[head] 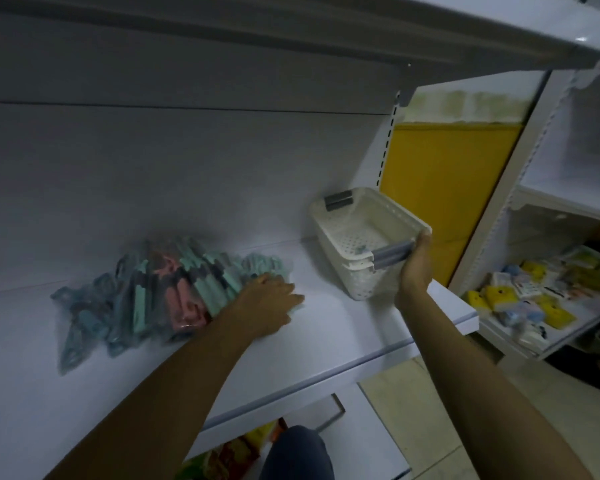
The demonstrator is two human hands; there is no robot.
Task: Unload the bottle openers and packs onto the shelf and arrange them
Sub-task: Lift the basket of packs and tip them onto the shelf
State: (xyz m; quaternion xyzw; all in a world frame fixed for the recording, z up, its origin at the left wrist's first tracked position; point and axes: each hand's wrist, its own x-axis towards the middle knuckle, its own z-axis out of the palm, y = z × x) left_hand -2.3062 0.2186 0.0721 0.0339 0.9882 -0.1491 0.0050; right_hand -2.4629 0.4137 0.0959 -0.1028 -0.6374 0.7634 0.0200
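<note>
A heap of clear plastic packs (pixel 160 289) holding teal, pink and blue bottle openers lies on the white shelf (pixel 326 341). My left hand (pixel 267 303) rests flat on the right end of the heap, fingers spread over a teal pack. To the right, my right hand (pixel 416 268) grips the near grey handle of a white perforated basket (pixel 361 233), which sits tilted on the shelf near its right end. One small item lies inside the basket; I cannot tell what it is.
An upper shelf (pixel 499 32) overhangs the work area. A yellow panel (pixel 444 174) stands behind the basket. A neighbouring shelf unit at right carries yellow and white packaged goods (pixel 534 299). More packaged items (pixel 229 455) show below, beside my knee (pixel 295 452).
</note>
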